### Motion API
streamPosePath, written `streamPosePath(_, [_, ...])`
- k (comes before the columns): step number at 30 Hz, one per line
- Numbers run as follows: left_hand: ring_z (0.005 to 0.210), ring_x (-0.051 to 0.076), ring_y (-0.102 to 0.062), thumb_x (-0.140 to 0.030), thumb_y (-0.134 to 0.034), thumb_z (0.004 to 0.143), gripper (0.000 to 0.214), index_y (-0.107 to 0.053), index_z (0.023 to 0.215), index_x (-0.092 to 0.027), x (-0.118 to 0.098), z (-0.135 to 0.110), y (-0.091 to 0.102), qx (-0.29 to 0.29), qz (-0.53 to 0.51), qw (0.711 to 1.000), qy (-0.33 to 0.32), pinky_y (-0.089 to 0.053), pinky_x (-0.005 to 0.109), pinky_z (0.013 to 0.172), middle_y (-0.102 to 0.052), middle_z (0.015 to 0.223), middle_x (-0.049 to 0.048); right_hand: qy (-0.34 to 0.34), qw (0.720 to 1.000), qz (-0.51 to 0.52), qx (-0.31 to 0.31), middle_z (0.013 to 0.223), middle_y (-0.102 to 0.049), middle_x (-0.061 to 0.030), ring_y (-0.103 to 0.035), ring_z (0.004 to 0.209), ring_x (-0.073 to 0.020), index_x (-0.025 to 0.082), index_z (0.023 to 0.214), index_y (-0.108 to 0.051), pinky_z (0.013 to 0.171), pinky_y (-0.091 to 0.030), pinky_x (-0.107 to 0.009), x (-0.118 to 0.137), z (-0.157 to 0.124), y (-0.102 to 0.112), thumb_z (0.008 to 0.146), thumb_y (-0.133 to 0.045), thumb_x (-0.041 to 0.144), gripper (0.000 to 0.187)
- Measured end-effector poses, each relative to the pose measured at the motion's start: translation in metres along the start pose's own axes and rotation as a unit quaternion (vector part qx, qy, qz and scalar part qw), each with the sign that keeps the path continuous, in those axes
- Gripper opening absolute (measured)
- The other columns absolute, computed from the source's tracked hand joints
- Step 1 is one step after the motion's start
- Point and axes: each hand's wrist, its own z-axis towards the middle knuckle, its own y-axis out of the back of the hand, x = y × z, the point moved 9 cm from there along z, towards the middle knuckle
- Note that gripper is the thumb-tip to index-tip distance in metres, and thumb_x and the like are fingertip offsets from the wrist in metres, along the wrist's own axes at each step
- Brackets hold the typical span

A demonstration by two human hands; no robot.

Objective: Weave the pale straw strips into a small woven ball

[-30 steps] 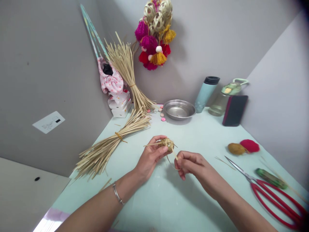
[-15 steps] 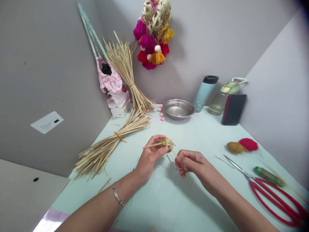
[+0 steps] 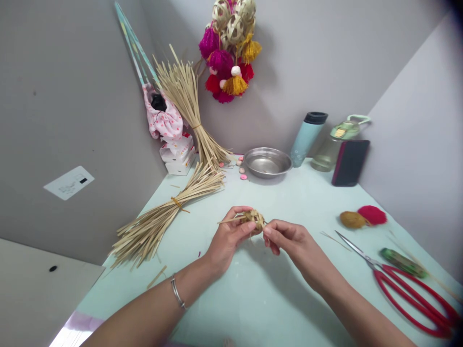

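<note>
A small woven ball [image 3: 257, 218] of pale flat strips is held above the middle of the table by my left hand [image 3: 228, 236], thumb in front and fingers behind. One strip end [image 3: 230, 220] sticks out to the left past my fingers. My right hand [image 3: 285, 236] is closed in a pinch at the ball's right side, its thumb and forefinger touching the weave. The strip they pinch is mostly hidden by the fingertips.
Tied straw bundles [image 3: 173, 207] lie at the left and lean on the wall. A metal bowl [image 3: 267, 163], a tumbler [image 3: 308, 139], a bottle [image 3: 331, 147] and a phone [image 3: 350, 163] stand behind. Red-handled scissors [image 3: 398, 284] and yarn balls [image 3: 372, 215] lie right.
My right hand's fingertips have come in against the ball, and the loop of strip that hung between the hands no longer shows. My left hand has shifted slightly right with the ball.
</note>
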Motion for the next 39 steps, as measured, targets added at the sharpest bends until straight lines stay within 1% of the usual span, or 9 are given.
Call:
streamPosePath(4, [0.093,0.016,-0.064,-0.026,-0.073,0.079,0.034,-0.057,0.109,-0.021,0.002,-0.002,0.000,-0.002,0.036,0.999,0.004,-0.047,0.036,0.093,-0.068,0.101,0.0044,0.005,0.999,-0.034,-0.042,0.058,-0.049,0.0028,-0.042,0.056,-0.0129,0.019,0.063,-0.057,0.057,-0.033,-0.027,0.000,0.000,0.009,0.087,-0.058,0.046,0.036])
streamPosePath(8, [0.093,0.016,-0.063,-0.026,-0.073,0.079,0.033,-0.059,0.108,-0.020,0.006,-0.002,-0.001,0.006,0.037,0.999,0.027,-0.048,0.037,0.092,-0.067,0.100,0.0045,0.039,0.993,-0.049,-0.099,0.071,-0.058,0.0016,-0.047,0.064,-0.0139,0.020,0.080,-0.065,0.061,-0.037,-0.027,0.012,-0.001,0.026,0.084,-0.063,0.042,0.023])
streamPosePath(10, [0.090,0.016,-0.064,-0.026,-0.073,0.078,0.033,-0.060,0.108,-0.020,0.009,-0.002,-0.003,0.018,0.034,0.998,0.045,-0.049,0.038,0.092,-0.068,0.099,0.0045,0.035,0.994,-0.038,-0.092,0.075,-0.061,0.0012,-0.048,0.067,-0.0142,0.021,0.085,-0.067,0.063,-0.037,-0.027,0.013,0.000,0.028,0.082,-0.066,0.041,0.020])
streamPosePath(16, [0.086,0.015,-0.063,-0.027,-0.074,0.078,0.033,-0.061,0.108,-0.019,0.017,-0.003,-0.012,0.055,0.021,0.994,0.092,-0.052,0.035,0.086,-0.069,0.093,0.0051,-0.007,0.997,0.046,-0.066,0.060,-0.051,0.0042,-0.043,0.061,-0.0126,0.020,0.069,-0.067,0.060,-0.033,-0.026,-0.001,0.004,0.029,0.079,-0.067,0.033,0.017])
streamPosePath(23, [0.086,0.017,-0.065,-0.027,-0.075,0.077,0.034,-0.062,0.106,-0.017,0.023,-0.005,-0.018,0.092,-0.007,0.987,0.131,-0.052,0.041,0.088,-0.068,0.093,0.0059,-0.028,0.962,0.217,-0.164,0.067,-0.055,0.0025,-0.044,0.062,-0.0112,0.020,0.067,-0.070,0.061,-0.038,-0.024,-0.020,0.009,0.056,0.070,-0.077,0.030,0.014])
streamPosePath(27, [0.083,0.018,-0.066,-0.030,-0.078,0.073,0.037,-0.063,0.103,-0.016,0.026,-0.005,-0.018,0.099,-0.011,0.984,0.148,-0.053,0.042,0.086,-0.069,0.089,0.0064,-0.024,0.947,0.256,-0.192,0.072,-0.056,0.0026,-0.046,0.063,-0.0105,0.021,0.067,-0.070,0.061,-0.042,-0.022,-0.027,0.012,0.071,0.066,-0.081,0.031,0.016])
streamPosePath(31, [0.081,0.017,-0.067,-0.037,-0.073,0.078,0.036,-0.062,0.106,-0.017,0.026,-0.004,-0.014,0.087,-0.013,0.986,0.143,-0.053,0.038,0.084,-0.068,0.092,0.0063,-0.039,0.948,0.270,-0.163,0.074,-0.059,0.0012,-0.050,0.062,-0.0107,0.020,0.072,-0.070,0.061,-0.045,-0.023,-0.028,0.015,0.066,0.070,-0.080,0.035,0.018])
streamPosePath(35, [0.074,0.014,-0.067,-0.042,-0.067,0.083,0.035,-0.063,0.107,-0.017,0.028,-0.001,-0.009,0.070,-0.014,0.988,0.137,-0.054,0.033,0.081,-0.066,0.095,0.0063,-0.062,0.962,0.253,-0.078,0.080,-0.063,-0.0031,-0.054,0.066,-0.0131,0.017,0.081,-0.071,0.063,-0.046,-0.026,-0.026,0.016,0.040,0.078,-0.074,0.044,0.027])
streamPosePath(39, [0.075,0.013,-0.066,-0.046,-0.061,0.087,0.037,-0.064,0.107,-0.015,0.025,0.000,-0.009,0.073,-0.024,0.989,0.126,-0.054,0.033,0.082,-0.066,0.101,0.0095,-0.056,0.973,0.222,-0.012,0.074,-0.062,0.0008,-0.055,0.071,-0.0132,0.018,0.075,-0.068,0.070,-0.045,-0.027,-0.023,0.013,0.017,0.078,-0.075,0.041,0.024])
